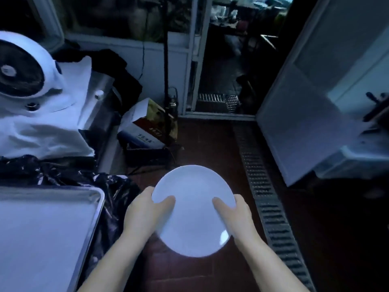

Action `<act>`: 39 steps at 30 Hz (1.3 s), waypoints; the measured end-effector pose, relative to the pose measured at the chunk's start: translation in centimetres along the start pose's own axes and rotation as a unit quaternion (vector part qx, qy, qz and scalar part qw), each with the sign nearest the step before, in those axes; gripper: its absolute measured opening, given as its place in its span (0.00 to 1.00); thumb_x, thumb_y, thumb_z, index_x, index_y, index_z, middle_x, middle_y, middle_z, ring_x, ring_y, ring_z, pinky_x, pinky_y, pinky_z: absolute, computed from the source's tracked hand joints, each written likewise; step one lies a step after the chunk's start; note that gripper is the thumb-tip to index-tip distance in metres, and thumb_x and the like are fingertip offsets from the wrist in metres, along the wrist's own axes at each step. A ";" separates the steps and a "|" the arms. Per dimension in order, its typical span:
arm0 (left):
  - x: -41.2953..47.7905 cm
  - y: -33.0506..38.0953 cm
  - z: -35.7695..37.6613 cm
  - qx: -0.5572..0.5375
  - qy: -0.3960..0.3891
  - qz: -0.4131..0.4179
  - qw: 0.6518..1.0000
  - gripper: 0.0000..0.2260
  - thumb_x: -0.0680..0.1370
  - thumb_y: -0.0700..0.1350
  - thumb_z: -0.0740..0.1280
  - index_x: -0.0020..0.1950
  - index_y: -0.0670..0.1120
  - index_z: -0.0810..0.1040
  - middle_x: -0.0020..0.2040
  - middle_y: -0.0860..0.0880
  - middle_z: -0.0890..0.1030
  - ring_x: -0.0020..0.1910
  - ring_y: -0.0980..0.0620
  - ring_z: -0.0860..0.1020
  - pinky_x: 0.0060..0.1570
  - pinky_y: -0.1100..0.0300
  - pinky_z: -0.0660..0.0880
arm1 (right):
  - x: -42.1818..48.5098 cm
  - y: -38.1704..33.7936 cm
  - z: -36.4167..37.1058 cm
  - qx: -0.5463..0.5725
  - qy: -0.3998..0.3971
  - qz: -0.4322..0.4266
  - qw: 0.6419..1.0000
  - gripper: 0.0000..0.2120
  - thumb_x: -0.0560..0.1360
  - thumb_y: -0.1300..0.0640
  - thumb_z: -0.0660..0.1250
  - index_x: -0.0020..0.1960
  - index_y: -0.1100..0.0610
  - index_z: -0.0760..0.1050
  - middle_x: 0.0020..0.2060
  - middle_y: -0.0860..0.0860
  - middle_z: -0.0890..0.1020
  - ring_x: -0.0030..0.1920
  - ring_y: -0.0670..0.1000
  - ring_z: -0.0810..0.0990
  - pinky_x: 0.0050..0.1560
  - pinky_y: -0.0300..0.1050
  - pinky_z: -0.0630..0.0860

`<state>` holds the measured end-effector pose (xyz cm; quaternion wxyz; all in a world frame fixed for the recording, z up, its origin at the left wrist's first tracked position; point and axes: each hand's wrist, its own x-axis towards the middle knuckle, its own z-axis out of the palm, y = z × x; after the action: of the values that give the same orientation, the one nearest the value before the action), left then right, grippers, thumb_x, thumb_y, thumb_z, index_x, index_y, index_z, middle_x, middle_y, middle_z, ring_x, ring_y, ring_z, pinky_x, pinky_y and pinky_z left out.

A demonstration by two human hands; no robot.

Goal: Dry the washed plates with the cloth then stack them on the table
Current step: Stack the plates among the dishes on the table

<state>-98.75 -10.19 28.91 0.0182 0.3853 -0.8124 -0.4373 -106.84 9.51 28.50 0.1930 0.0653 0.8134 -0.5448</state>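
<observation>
**White plate held in both hands above the floor**

The white plate (193, 209) is held roughly level in the air over the dark red floor tiles (210, 144), resting on no surface. Its left rim is gripped by the left hand (143, 213) and its right rim by the right hand (235, 216). Each thumb is laid on the upper face, and the fingers are hidden beneath. A metal tray (99, 199) is seen to the left, with crumpled black plastic (63, 171) along its far edge. Beyond that, white fabric (42, 127) is draped below a white fan (23, 66). A floor grate (267, 199) runs just right of the plate.
</observation>
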 end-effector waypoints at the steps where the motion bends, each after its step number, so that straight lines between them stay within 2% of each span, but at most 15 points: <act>1: -0.9 1.5 2.3 0.011 -0.014 0.012 1.000 0.11 0.66 0.58 0.64 0.41 0.52 0.74 0.37 0.55 0.80 0.37 0.55 0.77 0.32 0.60 0.70 | 0.0 1.2 -2.9 0.006 0.005 0.006 1.000 0.14 0.66 0.47 0.69 0.46 0.55 0.77 0.42 0.49 0.83 0.39 0.47 0.83 0.29 0.39 0.77; 3: -3.1 4.7 6.9 0.030 -0.044 0.039 0.998 0.12 0.66 0.59 0.64 0.41 0.52 0.74 0.37 0.55 0.80 0.38 0.55 0.77 0.32 0.59 0.70 | -0.3 3.6 -8.7 0.028 0.022 0.022 0.999 0.14 0.67 0.48 0.69 0.47 0.57 0.79 0.43 0.51 0.84 0.42 0.51 0.84 0.38 0.48 0.82; 5: -5.6 7.8 11.7 0.045 -0.078 0.067 0.994 0.14 0.64 0.60 0.63 0.40 0.52 0.74 0.36 0.55 0.80 0.37 0.55 0.76 0.32 0.59 0.69 | -1.0 6.2 -14.5 0.069 0.055 0.037 0.995 0.12 0.71 0.52 0.71 0.50 0.58 0.79 0.45 0.52 0.84 0.44 0.53 0.84 0.42 0.52 0.82; 9: -11.3 13.9 21.3 0.041 -0.153 0.111 0.981 0.14 0.62 0.60 0.64 0.40 0.52 0.76 0.36 0.54 0.80 0.37 0.55 0.78 0.32 0.58 0.72 | -3.0 11.1 -25.9 0.125 0.158 0.062 0.978 0.09 0.72 0.57 0.72 0.50 0.58 0.77 0.43 0.52 0.84 0.42 0.51 0.83 0.33 0.43 0.78; 12: -15.4 17.8 27.7 0.053 -0.218 0.152 0.963 0.16 0.62 0.61 0.65 0.40 0.51 0.76 0.37 0.54 0.81 0.38 0.54 0.78 0.34 0.57 0.74 | -4.8 14.5 -33.3 0.122 0.229 0.084 0.962 0.11 0.71 0.54 0.73 0.49 0.58 0.76 0.43 0.51 0.83 0.42 0.51 0.82 0.34 0.43 0.77; 15: -19.0 21.4 33.2 0.073 -0.274 0.188 0.940 0.18 0.61 0.62 0.65 0.40 0.50 0.77 0.38 0.54 0.81 0.38 0.54 0.78 0.36 0.56 0.75 | -6.5 17.5 -39.4 0.132 0.288 0.103 0.943 0.12 0.70 0.53 0.73 0.47 0.58 0.76 0.43 0.52 0.82 0.43 0.53 0.82 0.40 0.50 0.81; 17: -21.1 23.6 36.6 0.086 -0.310 0.208 0.924 0.18 0.60 0.63 0.66 0.40 0.52 0.77 0.38 0.56 0.81 0.38 0.56 0.78 0.33 0.58 0.73 | -7.6 19.2 -42.8 0.147 0.317 0.116 0.930 0.12 0.70 0.52 0.73 0.48 0.57 0.76 0.43 0.52 0.83 0.42 0.52 0.83 0.40 0.50 0.82; 19: -22.9 25.8 39.9 0.101 -0.340 0.232 0.906 0.16 0.62 0.63 0.67 0.41 0.54 0.77 0.39 0.57 0.81 0.39 0.58 0.78 0.34 0.60 0.73 | -8.4 20.8 -45.9 0.159 0.346 0.128 0.916 0.12 0.70 0.51 0.73 0.47 0.55 0.75 0.43 0.51 0.83 0.42 0.51 0.83 0.40 0.49 0.82; 23: -26.1 30.3 46.7 0.139 -0.375 0.282 0.872 0.16 0.63 0.62 0.66 0.43 0.53 0.77 0.40 0.55 0.81 0.39 0.54 0.79 0.42 0.54 0.79 | -9.0 23.3 -51.7 0.176 0.407 0.146 0.884 0.10 0.70 0.50 0.72 0.46 0.52 0.74 0.42 0.48 0.82 0.39 0.47 0.82 0.29 0.39 0.76; 26: -27.6 33.8 52.2 0.146 -0.401 0.322 0.845 0.16 0.67 0.60 0.68 0.45 0.50 0.76 0.40 0.51 0.81 0.40 0.50 0.79 0.42 0.49 0.78 | -8.0 24.9 -56.3 0.194 0.440 0.156 0.863 0.09 0.70 0.51 0.71 0.46 0.52 0.74 0.42 0.48 0.82 0.41 0.48 0.82 0.31 0.40 0.77; 32: -27.8 42.8 63.5 0.159 -0.453 0.356 0.801 0.13 0.71 0.59 0.69 0.44 0.51 0.74 0.42 0.51 0.79 0.40 0.51 0.78 0.39 0.50 0.79 | -2.3 26.2 -66.4 0.231 0.481 0.168 0.829 0.11 0.70 0.53 0.72 0.49 0.55 0.75 0.45 0.51 0.83 0.44 0.52 0.83 0.40 0.49 0.81; 34: -27.8 46.0 66.8 0.168 -0.460 0.366 0.791 0.12 0.71 0.59 0.69 0.43 0.52 0.74 0.41 0.52 0.79 0.39 0.52 0.78 0.38 0.52 0.77 | -0.3 26.3 -69.7 0.237 0.492 0.178 0.818 0.11 0.70 0.53 0.72 0.49 0.56 0.75 0.44 0.52 0.83 0.44 0.52 0.83 0.42 0.51 0.82; 36: -28.1 48.8 70.1 0.177 -0.472 0.376 0.777 0.12 0.71 0.58 0.70 0.43 0.51 0.74 0.41 0.52 0.79 0.39 0.53 0.77 0.38 0.54 0.74 | 1.2 26.6 -72.7 0.246 0.507 0.187 0.805 0.11 0.70 0.53 0.72 0.49 0.56 0.76 0.44 0.52 0.83 0.43 0.53 0.83 0.41 0.50 0.82; 39: -29.2 52.4 74.4 0.190 -0.487 0.384 0.761 0.12 0.71 0.58 0.70 0.44 0.52 0.75 0.42 0.54 0.79 0.40 0.53 0.78 0.35 0.56 0.73 | 2.8 27.5 -77.0 0.247 0.538 0.205 0.780 0.09 0.70 0.52 0.72 0.45 0.54 0.75 0.43 0.50 0.82 0.42 0.50 0.82 0.34 0.43 0.77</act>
<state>-137.47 77.22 29.93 -0.2868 -0.2286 -0.8580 -0.3595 -119.42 90.32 29.29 -0.1914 0.5578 0.5903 -0.5512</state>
